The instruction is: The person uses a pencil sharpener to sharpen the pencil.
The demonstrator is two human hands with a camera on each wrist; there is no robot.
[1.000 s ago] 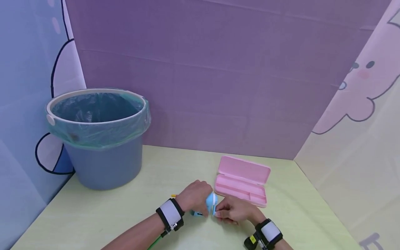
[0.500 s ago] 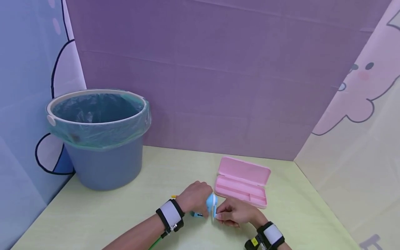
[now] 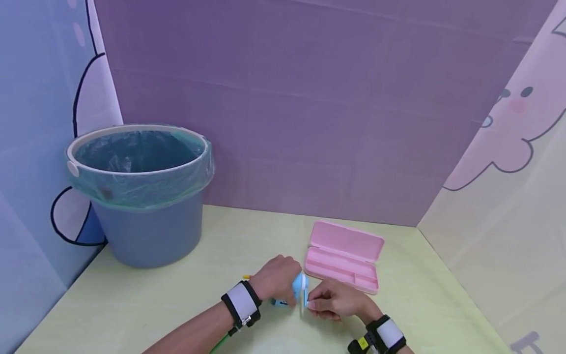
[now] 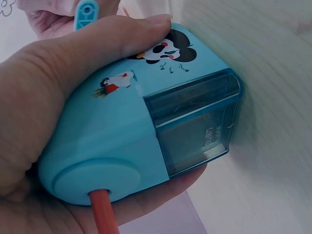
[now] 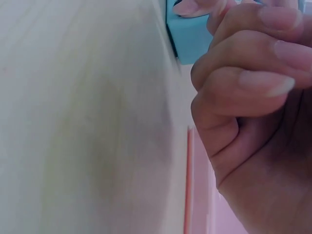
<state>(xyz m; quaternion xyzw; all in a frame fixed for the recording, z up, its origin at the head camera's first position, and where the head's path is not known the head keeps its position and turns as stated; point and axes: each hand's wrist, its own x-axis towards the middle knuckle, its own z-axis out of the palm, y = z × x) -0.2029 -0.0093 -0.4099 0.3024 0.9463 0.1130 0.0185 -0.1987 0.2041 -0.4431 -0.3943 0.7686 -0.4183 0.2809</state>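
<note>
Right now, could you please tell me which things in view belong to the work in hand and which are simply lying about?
In use:
blue sharpener, gripped by the left hand
pencil, in its hole
crank handle, pinched by the right hand

Apparently not in use:
open pink case
lined bin

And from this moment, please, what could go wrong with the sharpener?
The pencil might turn or slip, as no fingers seem to grip it where it sticks out of the sharpener. The sharpener could twist, since only the left hand grips its body while the right hand pinches the crank. The right hand might also bump the open pink pencil case close behind it.
</note>
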